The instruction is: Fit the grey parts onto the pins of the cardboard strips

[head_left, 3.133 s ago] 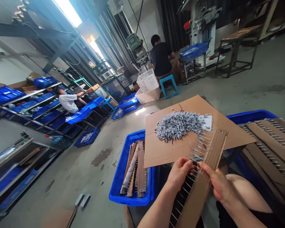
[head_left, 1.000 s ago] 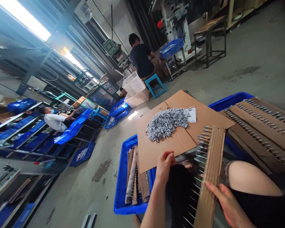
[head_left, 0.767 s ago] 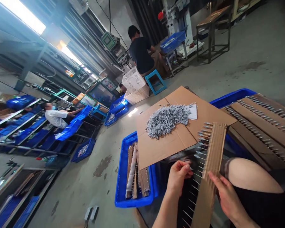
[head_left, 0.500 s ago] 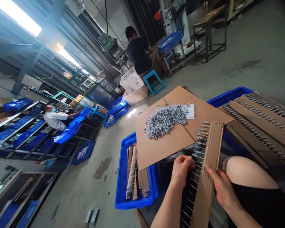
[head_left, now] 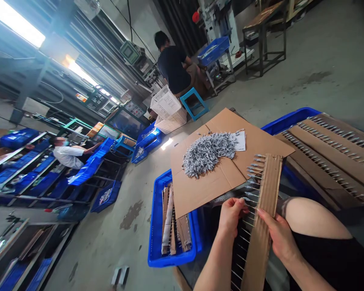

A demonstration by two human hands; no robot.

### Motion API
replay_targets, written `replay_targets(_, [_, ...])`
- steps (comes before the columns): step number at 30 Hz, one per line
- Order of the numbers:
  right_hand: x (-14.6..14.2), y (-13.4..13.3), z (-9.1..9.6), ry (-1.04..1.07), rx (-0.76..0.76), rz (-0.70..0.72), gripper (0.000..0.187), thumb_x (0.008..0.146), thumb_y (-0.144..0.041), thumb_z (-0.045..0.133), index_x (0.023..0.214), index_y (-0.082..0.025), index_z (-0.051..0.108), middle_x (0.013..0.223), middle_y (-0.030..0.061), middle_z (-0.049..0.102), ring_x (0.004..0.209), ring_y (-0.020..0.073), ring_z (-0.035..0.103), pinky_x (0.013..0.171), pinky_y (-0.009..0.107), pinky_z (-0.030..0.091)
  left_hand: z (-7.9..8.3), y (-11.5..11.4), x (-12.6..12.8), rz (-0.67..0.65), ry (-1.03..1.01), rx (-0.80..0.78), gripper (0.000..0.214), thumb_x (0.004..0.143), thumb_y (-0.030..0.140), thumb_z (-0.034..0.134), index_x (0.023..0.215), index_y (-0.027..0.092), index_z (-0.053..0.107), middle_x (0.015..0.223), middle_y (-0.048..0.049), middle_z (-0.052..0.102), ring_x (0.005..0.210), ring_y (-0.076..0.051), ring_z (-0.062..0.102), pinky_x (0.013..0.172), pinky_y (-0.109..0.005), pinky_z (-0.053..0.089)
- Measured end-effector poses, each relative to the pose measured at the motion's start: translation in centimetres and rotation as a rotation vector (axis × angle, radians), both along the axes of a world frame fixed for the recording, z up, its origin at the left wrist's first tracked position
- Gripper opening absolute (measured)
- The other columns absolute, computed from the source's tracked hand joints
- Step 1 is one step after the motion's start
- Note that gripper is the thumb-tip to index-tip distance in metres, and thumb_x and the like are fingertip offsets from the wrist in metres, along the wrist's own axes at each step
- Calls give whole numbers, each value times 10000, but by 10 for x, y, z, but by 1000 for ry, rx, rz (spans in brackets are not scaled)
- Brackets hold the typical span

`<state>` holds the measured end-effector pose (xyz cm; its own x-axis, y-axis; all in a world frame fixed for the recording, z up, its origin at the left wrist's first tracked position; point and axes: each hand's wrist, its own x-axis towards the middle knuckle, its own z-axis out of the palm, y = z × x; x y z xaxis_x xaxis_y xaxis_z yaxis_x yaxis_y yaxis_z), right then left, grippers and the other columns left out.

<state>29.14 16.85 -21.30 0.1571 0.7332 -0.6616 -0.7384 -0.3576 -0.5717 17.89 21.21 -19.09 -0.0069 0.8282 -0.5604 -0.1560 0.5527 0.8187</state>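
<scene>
1. left hand (head_left: 232, 212): you are curling the fingers into a tight pinch, with the tips meeting at the row of pins (head_left: 251, 190); whether one is sitting between them is too small to tell.
2. right hand (head_left: 277, 234): you are gripping the cardboard strip (head_left: 271, 182), with the thumb lying on its face and the other fingers going behind it.
3. cardboard strip: it is lying tilted over your lap, just left of your bare knee (head_left: 309, 218), with its upper end overlapping the near edge of the cardboard sheet (head_left: 200, 190).
4. pins: they are sticking out of the strip's left edge, the upper ones carrying grey tips, the lower ones showing bare.
5. pile of grey parts (head_left: 208, 151): it is lying on the cardboard sheet, with a white paper slip (head_left: 240, 140) touching its right side.
6. left blue crate (head_left: 155, 226): it is sitting partly under the sheet and holding loose strips.
7. right blue crate (head_left: 288, 119): it is holding filled strips in rows.
8. two other people: they are sitting well apart from you.
</scene>
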Motion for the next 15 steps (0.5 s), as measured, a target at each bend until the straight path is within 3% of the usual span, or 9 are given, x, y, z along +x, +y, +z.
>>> replay_targets(10, [0,1,2,-107,-8,26,232,557,-334,802,701,-189,692,547,-15,707,516,216,633,494,296,492,6,-2,6,12,11,-13,512,506,559,820,639,140,559,656,-35,635,540,-98,535,609,-242,418])
replay_targets(15, [5,0,8,-173,-11,44,233,591,-345,812,691,-190,669,577,-5,704,544,236,649,507,314,502,21,1,11,27,46,-27,503,468,566,828,593,155,568,562,-14,605,511,-107,522,591,-252,425])
